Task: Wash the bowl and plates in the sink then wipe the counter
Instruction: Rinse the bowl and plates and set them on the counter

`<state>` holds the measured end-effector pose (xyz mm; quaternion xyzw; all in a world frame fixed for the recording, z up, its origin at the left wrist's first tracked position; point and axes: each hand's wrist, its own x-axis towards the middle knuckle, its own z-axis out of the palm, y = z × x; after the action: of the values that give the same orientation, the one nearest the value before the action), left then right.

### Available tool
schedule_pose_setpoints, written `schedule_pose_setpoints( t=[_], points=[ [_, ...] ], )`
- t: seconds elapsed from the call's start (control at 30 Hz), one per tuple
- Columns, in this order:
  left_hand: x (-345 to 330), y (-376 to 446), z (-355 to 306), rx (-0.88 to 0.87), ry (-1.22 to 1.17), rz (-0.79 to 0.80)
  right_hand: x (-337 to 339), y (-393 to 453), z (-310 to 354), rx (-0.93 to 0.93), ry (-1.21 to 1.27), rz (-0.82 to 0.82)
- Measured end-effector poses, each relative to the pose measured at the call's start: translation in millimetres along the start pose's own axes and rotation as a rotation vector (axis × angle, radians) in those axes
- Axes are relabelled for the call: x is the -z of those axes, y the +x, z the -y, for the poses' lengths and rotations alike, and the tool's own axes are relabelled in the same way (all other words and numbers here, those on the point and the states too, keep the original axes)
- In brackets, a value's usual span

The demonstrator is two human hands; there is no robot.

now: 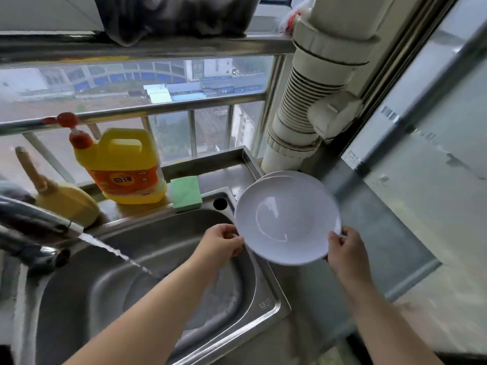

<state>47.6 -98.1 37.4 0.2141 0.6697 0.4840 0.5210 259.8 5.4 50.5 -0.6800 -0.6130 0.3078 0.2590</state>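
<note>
Steel tabletop (369,219) borders the sink (158,285) under a running tap (39,227). Left hand (221,242) and right hand (342,248) pinch opposite rims of a white plate (287,219), held above another plate (276,173).

Yellow detergent jug (126,167) with red pump top, upright on the ledge behind the basin. Green sponge (186,192) just beside it, to the right. Yellow brush (56,191) with wooden handle, left of the jug. Chrome tap (34,233), water running. White ribbed drainpipe (311,101) in the corner. Dark cloth (174,17) draped over the window rail (147,47).
</note>
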Motion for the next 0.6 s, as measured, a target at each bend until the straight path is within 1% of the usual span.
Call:
schedule_pose_setpoints(
  t=[0.07, 0.17, 0.33, 0.4, 0.47, 0.6],
  points=[
    [-11.9, 15.2, 1.1, 0.016, 0.036, -0.029, 0.6, 13.2, -0.7, 0.012, -0.063, -0.002],
    [-24.3, 30.1, 4.9, 0.011, 0.032, -0.099, -0.6, 26.1, -1.9, 0.042, -0.141, 0.041],
    [-31.0, 38.2, 13.5, -0.021, -0.031, -0.178, -1.8, 38.5, -9.3, 0.177, -0.317, 0.055],
    [-30.9, 41.0, 17.5, -0.026, -0.055, -0.176, -1.8, 41.5, -12.1, 0.211, -0.377, 0.052],
    [-31.1, 44.2, 18.8, -0.023, -0.053, -0.165, -0.9, 43.9, -14.4, 0.212, -0.382, 0.051],
    [-36.1, 47.8, 16.7, -0.036, -0.006, -0.138, 2.8, 48.4, -22.0, 0.148, -0.403, 0.038]
  ],
)
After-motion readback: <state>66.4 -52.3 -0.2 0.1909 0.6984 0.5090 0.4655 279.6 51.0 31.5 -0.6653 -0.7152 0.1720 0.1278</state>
